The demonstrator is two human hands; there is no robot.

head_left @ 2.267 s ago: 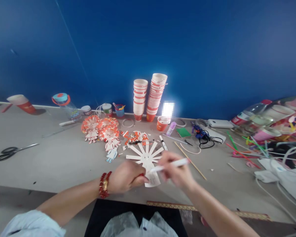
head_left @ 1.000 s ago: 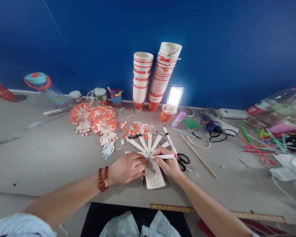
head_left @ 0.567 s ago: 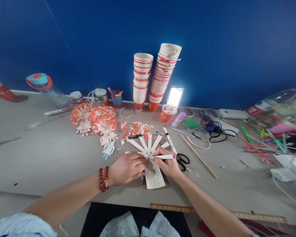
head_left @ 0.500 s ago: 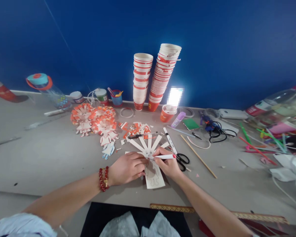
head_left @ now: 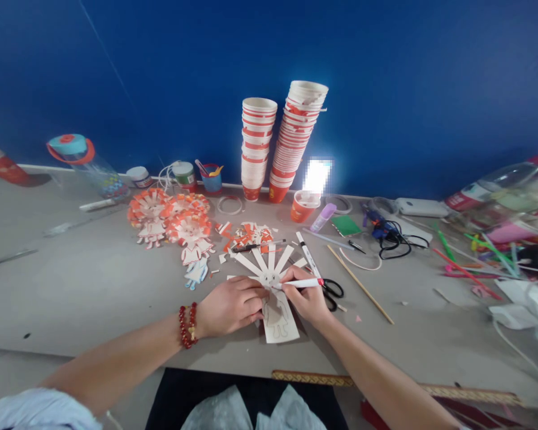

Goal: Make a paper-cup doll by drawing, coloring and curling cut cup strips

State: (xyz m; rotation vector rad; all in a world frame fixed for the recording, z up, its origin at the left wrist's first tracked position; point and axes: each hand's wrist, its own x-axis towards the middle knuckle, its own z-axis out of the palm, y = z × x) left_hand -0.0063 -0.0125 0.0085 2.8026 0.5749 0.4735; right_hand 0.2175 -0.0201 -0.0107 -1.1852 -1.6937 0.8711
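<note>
Right hand point(head_left: 309, 301) pinches red-ended marker point(head_left: 302, 283), tip at the drawn face on the paper cutout point(head_left: 281, 328). Left hand point(head_left: 228, 306) rests over cutout's left side; cannot tell whether its fingers pinch it. Cutout lies on the table point(head_left: 107, 298) between the hands, strips fanned away from the person. Scissors point(head_left: 335, 289) just beside right hand; orange scraps point(head_left: 253, 232) beyond; cup stacks point(head_left: 255, 154) farther back.
</note>
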